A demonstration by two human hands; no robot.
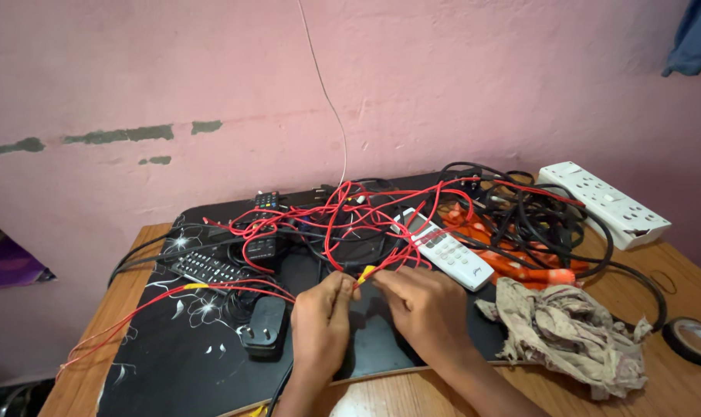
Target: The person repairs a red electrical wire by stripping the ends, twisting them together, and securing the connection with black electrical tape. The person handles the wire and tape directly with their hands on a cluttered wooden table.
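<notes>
- left hand and right hand meet near centre of the black mat; fingertips of both pinched on a yellow joint in the red wires
- tangle runs far and left; white remote just right of it; black remote and black plug adapter left
- crumpled rag, tape roll, white power strip right
- judgement: keep grip close to the joint; draw slack gently, no snagging of black cables
</notes>
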